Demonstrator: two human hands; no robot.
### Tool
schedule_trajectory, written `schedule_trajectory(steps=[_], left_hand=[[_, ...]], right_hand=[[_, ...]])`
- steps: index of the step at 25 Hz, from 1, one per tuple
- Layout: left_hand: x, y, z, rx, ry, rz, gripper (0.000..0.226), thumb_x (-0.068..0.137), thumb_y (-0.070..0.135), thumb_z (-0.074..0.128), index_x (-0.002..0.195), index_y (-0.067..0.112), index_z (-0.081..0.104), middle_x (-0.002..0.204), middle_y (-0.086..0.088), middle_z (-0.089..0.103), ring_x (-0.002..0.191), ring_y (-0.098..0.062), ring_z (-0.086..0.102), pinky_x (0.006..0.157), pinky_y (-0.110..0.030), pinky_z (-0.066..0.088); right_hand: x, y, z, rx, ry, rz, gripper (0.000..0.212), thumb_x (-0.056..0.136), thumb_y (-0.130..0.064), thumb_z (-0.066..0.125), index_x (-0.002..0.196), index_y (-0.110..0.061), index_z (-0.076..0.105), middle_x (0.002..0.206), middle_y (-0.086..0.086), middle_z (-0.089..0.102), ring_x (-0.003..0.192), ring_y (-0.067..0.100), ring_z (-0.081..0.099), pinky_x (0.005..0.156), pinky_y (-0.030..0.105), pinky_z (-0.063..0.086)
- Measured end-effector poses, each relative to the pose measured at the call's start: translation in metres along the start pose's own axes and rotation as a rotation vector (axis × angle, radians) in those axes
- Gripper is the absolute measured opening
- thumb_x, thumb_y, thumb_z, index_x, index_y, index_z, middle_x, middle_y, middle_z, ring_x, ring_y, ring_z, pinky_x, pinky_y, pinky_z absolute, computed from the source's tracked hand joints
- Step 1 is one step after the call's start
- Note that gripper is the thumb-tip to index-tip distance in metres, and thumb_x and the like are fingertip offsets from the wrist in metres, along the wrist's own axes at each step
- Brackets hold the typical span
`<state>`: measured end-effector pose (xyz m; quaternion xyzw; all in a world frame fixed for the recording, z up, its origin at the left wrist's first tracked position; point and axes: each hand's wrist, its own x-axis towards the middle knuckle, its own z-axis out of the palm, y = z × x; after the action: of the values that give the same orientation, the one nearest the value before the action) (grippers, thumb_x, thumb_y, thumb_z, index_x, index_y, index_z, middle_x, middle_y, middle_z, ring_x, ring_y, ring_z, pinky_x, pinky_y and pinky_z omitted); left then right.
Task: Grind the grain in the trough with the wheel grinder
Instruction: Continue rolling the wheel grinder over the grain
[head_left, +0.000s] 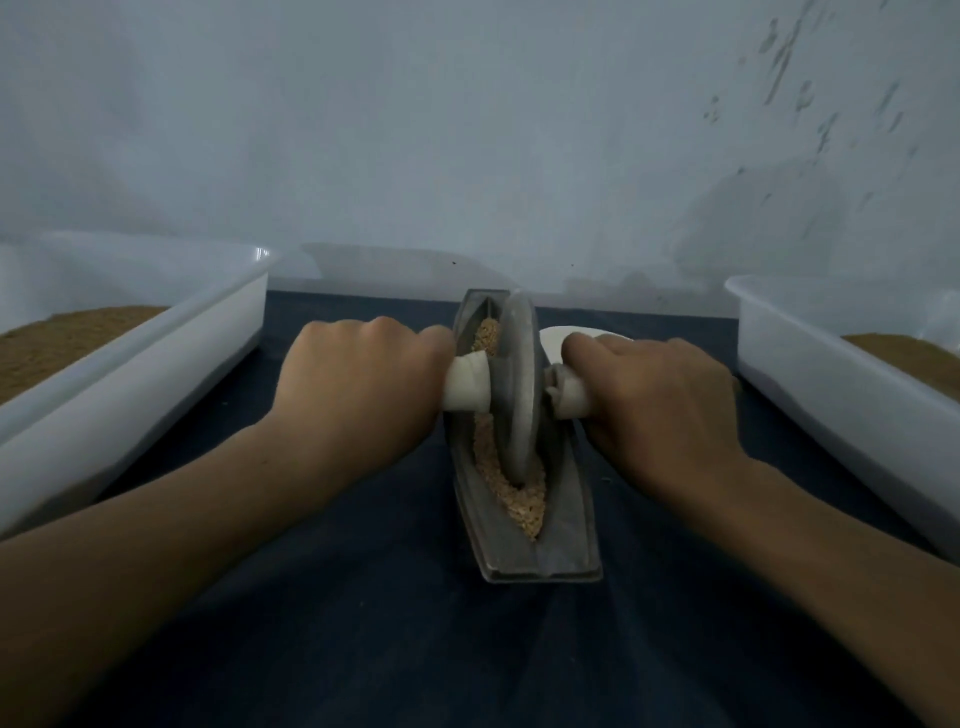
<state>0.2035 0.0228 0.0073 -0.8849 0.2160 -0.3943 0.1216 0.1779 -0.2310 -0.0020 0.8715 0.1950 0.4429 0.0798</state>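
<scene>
A grey metal boat-shaped trough lies lengthwise in the middle of the dark blue cloth. Tan crushed grain fills its groove. The grey metal wheel grinder stands upright in the groove around the trough's middle, with a white handle sticking out on each side. My left hand is closed around the left handle. My right hand is closed around the right handle. Most of both handles is hidden inside the fists.
A white plastic tub with brown grain stands at the left. Another white tub with brown grain stands at the right. A white dish peeks out behind my right hand. A pale wall rises just behind the trough.
</scene>
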Motion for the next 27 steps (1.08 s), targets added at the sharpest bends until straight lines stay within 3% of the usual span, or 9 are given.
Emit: schedule_trajectory(steps=[2,4,6,11,14,18,21,24,27], left_hand=[[0.019,0.003,0.009,0.034,-0.107,-0.064,0.028,0.071,0.024,0.068,0.072,0.022,0.040,0.055,0.003,0.032,0.044,-0.022,0.032,0.046,-0.023,0.013],[0.036,0.003,0.017,0.001,-0.176,-0.146,0.019,0.085,0.027,0.062,0.080,0.023,0.044,0.064,0.002,0.039,0.056,-0.029,0.052,0.050,-0.030,0.028],[0.037,0.003,0.016,-0.028,-0.208,-0.182,0.016,0.089,0.027,0.058,0.083,0.023,0.044,0.067,0.002,0.040,0.060,-0.028,0.053,0.053,-0.032,0.031],[-0.006,0.000,-0.010,-0.003,0.026,0.033,0.035,0.061,0.025,0.067,0.071,0.024,0.034,0.052,0.007,0.025,0.041,-0.018,0.018,0.048,-0.019,0.007],[0.000,0.002,-0.004,0.008,-0.075,-0.006,0.030,0.064,0.022,0.067,0.070,0.021,0.038,0.051,0.003,0.031,0.038,-0.023,0.029,0.047,-0.020,0.011],[0.039,0.005,0.013,-0.022,-0.220,-0.164,0.007,0.091,0.027,0.057,0.088,0.024,0.051,0.075,-0.002,0.055,0.065,-0.030,0.058,0.055,-0.033,0.039],[0.023,0.002,0.008,-0.027,-0.149,-0.113,0.020,0.085,0.026,0.060,0.080,0.023,0.041,0.063,0.003,0.041,0.052,-0.023,0.040,0.047,-0.029,0.028],[-0.008,-0.001,-0.007,-0.002,0.059,0.043,0.030,0.066,0.024,0.060,0.072,0.024,0.030,0.051,0.005,0.032,0.042,-0.018,0.019,0.048,-0.020,0.007],[0.005,-0.001,-0.002,0.006,-0.055,0.026,0.024,0.067,0.024,0.060,0.072,0.023,0.036,0.052,0.006,0.027,0.041,-0.018,0.018,0.047,-0.021,0.008]], right_hand=[[0.024,-0.003,0.008,-0.057,-0.129,0.068,0.016,0.079,-0.013,0.068,0.088,-0.017,0.055,0.075,0.004,0.061,0.061,0.032,0.055,0.057,0.033,0.022],[0.049,-0.006,0.015,-0.080,-0.319,0.142,0.015,0.091,-0.020,0.064,0.105,-0.019,0.057,0.092,0.003,0.067,0.079,0.033,0.063,0.059,0.034,0.027],[0.057,-0.004,0.013,-0.110,-0.383,0.138,0.019,0.095,-0.023,0.059,0.114,-0.022,0.054,0.103,0.001,0.067,0.089,0.032,0.064,0.061,0.034,0.028],[0.000,0.000,-0.022,0.003,-0.041,-0.077,0.023,0.067,-0.017,0.064,0.087,-0.020,0.053,0.069,-0.001,0.058,0.053,0.030,0.051,0.056,0.028,0.016],[0.007,0.002,-0.008,-0.030,-0.092,-0.020,0.026,0.068,-0.015,0.071,0.088,-0.020,0.056,0.071,0.001,0.060,0.056,0.032,0.054,0.056,0.029,0.018],[0.052,0.000,0.017,-0.053,-0.359,0.132,0.025,0.089,-0.027,0.066,0.111,-0.024,0.055,0.102,0.002,0.068,0.090,0.033,0.065,0.060,0.034,0.033],[0.039,0.002,0.005,-0.049,-0.287,0.038,0.027,0.084,-0.025,0.070,0.106,-0.024,0.056,0.092,-0.001,0.068,0.080,0.030,0.064,0.057,0.032,0.030],[0.001,0.002,-0.014,-0.009,-0.096,-0.044,0.033,0.064,-0.020,0.068,0.087,-0.029,0.046,0.068,-0.005,0.056,0.053,0.024,0.048,0.054,0.025,0.004],[0.008,0.003,-0.005,-0.019,-0.126,0.009,0.035,0.064,-0.018,0.072,0.085,-0.028,0.046,0.067,-0.004,0.057,0.053,0.026,0.051,0.054,0.023,0.006]])
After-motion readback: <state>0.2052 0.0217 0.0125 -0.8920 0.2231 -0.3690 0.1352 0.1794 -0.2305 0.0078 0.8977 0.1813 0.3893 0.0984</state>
